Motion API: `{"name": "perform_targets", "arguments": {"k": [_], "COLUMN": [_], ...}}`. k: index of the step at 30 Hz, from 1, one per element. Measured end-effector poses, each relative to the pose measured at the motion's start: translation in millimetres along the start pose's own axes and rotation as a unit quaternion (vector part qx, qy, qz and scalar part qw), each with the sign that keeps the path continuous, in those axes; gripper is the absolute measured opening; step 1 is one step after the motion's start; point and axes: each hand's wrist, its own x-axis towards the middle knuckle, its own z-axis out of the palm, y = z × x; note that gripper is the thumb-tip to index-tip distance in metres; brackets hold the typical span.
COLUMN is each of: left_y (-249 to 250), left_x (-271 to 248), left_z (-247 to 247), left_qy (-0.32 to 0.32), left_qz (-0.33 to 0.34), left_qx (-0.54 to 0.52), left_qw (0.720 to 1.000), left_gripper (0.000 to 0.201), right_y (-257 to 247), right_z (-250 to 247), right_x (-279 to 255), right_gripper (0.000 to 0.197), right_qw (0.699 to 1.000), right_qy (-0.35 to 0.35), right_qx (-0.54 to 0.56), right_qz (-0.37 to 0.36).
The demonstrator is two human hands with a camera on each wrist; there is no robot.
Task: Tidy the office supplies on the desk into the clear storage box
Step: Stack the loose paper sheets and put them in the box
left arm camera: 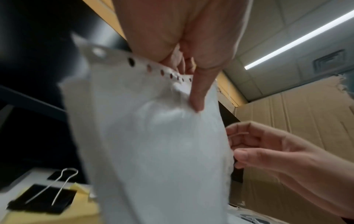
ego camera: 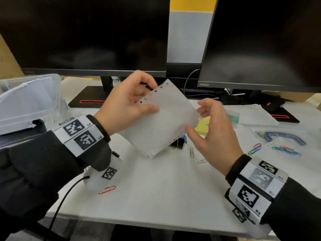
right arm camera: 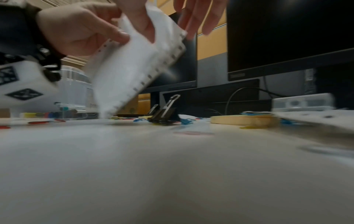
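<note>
A white sheet with punched edge holes [ego camera: 165, 119] hangs tilted above the desk. My left hand [ego camera: 153, 96] pinches it near its upper left edge, thumb on the front and fingers behind, as the left wrist view shows on the sheet [left arm camera: 153, 136]. My right hand [ego camera: 194, 119] sits at the sheet's right edge with loosely curved fingers and no grip on it; its fingers [right arm camera: 193, 16] hang straight past the sheet [right arm camera: 134, 60]. The clear storage box [ego camera: 34, 94] stands at the far left with white paper inside.
Black binder clips [ego camera: 179, 142] and a yellow sticky pad [ego camera: 203, 126] lie under the sheet. Coloured paper clips [ego camera: 284, 150], a red clip [ego camera: 106, 189] and another punched sheet [ego camera: 257, 115] are scattered around. Two dark monitors [ego camera: 86, 35] [ego camera: 264, 40] stand behind.
</note>
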Motion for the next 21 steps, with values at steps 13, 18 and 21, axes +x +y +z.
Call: {"name": "perform_targets", "arguments": {"k": [13, 18, 21], "left_y": [-13, -13, -11], "left_x": [-13, -13, -11], "left_z": [43, 49, 46], "left_qy": [0.048, 0.004, 0.052], "left_qz": [-0.138, -0.131, -0.122], "left_qx": [-0.245, -0.228, -0.203], "left_qw": [0.958, 0.965, 0.97], "left_gripper": [0.042, 0.042, 0.029], "right_y": [4, 7, 8], "right_z": [-13, -15, -15], "right_x": [-6, -8, -8], "right_gripper": [0.038, 0.04, 0.027], "right_qw": [0.999, 1.0, 0.999], "right_qy": [-0.024, -0.006, -0.005], "right_qx": [0.033, 0.029, 0.029], "right_qz": [0.009, 0.009, 0.017]}}
